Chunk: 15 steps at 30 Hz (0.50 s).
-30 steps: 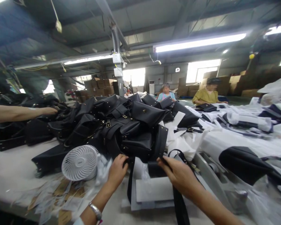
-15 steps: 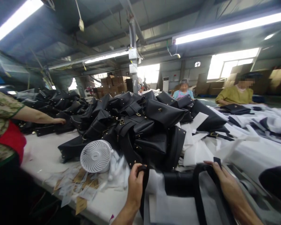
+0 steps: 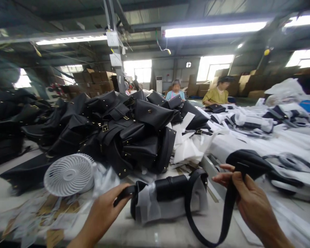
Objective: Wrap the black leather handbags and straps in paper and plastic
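A small black handbag (image 3: 172, 187), partly wrapped in whitish tissue, lies on the white table in front of me. My left hand (image 3: 103, 212) is closed around the short strap loop at the bag's left end. From its right end a long black strap (image 3: 226, 220) hangs in a loop and rises to my right hand (image 3: 255, 206). That hand pinches the strap between thumb and fingers, its other fingers stretched out. Just behind my right hand is another black bag piece (image 3: 248, 160), partly hidden by my fingers.
A big heap of black bags (image 3: 142, 137) stands behind the handbag. A white fan (image 3: 69, 175) is at left, near cardboard tags (image 3: 55, 236) and clear plastic. White foam sheets (image 3: 188, 150) and wrapped bags (image 3: 255, 122) lie at right. Two people (image 3: 217, 96) sit across the table.
The view has turned right. The handbag, held up close before, now rests lower on the table. My hands have spread apart, and the strap is drawn out in a loop to the right.
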Each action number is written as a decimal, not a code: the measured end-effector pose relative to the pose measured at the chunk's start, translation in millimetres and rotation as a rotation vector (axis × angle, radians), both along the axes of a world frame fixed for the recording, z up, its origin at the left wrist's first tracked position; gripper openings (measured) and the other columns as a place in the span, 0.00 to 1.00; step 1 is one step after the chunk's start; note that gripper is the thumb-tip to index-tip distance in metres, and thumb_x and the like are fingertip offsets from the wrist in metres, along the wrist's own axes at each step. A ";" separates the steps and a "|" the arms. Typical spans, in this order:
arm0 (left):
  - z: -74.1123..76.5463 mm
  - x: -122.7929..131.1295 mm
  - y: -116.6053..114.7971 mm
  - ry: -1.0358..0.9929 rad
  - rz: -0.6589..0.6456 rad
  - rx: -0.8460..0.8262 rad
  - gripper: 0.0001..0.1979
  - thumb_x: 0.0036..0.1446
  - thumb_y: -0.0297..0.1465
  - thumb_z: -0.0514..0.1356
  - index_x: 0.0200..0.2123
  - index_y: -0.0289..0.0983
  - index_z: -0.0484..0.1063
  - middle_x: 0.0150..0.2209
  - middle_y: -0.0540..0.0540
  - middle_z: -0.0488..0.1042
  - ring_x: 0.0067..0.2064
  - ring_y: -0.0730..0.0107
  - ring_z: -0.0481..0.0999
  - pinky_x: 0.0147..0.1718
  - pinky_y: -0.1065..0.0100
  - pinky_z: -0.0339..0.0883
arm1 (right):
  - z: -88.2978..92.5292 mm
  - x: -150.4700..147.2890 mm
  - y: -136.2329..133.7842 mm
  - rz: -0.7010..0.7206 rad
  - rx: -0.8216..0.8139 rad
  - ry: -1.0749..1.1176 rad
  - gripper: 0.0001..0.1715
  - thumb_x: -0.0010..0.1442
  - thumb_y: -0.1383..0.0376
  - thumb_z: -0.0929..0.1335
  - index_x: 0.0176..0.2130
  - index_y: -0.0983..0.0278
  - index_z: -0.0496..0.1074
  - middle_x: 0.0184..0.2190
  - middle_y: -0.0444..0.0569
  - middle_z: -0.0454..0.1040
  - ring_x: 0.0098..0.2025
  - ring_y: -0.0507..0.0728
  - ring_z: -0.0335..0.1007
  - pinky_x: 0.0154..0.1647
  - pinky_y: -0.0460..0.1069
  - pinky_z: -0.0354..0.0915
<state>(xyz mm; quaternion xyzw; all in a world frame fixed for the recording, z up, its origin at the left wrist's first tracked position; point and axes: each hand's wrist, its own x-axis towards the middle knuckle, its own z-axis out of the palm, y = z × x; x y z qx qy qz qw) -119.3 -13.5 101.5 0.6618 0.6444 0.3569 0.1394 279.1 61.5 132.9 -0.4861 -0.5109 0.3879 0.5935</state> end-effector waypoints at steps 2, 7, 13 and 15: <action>12.8 -6.1 -0.7 0.021 -0.040 -0.078 0.17 0.52 0.45 0.64 0.45 0.50 0.78 0.46 0.49 0.81 0.49 0.54 0.78 0.49 0.62 0.71 | 26.6 1.9 -3.8 0.072 -0.010 -0.020 0.31 0.61 0.43 0.65 0.51 0.62 0.71 0.27 0.46 0.70 0.21 0.51 0.62 0.18 0.45 0.63; 38.3 -22.5 0.3 -0.047 -0.115 -0.250 0.23 0.48 0.47 0.66 0.49 0.53 0.77 0.50 0.49 0.79 0.52 0.49 0.77 0.53 0.56 0.69 | 95.9 -5.4 -6.6 0.364 0.003 0.055 0.40 0.64 0.38 0.56 0.55 0.63 0.70 0.23 0.41 0.57 0.20 0.49 0.45 0.17 0.45 0.53; 55.6 -42.8 7.4 -0.060 0.006 -0.301 0.26 0.31 0.52 0.70 0.37 0.50 0.82 0.42 0.42 0.82 0.48 0.37 0.78 0.50 0.47 0.71 | 135.7 -24.7 -0.7 0.623 -0.012 0.074 0.17 0.63 0.54 0.67 0.42 0.64 0.75 0.23 0.40 0.54 0.23 0.49 0.48 0.22 0.44 0.52; 64.2 -31.0 8.7 -0.073 0.072 -0.198 0.27 0.29 0.54 0.69 0.34 0.49 0.83 0.42 0.41 0.82 0.49 0.34 0.77 0.54 0.42 0.66 | 142.1 -39.2 1.5 0.678 0.024 0.142 0.13 0.64 0.56 0.67 0.38 0.64 0.74 0.24 0.40 0.57 0.24 0.49 0.52 0.25 0.44 0.55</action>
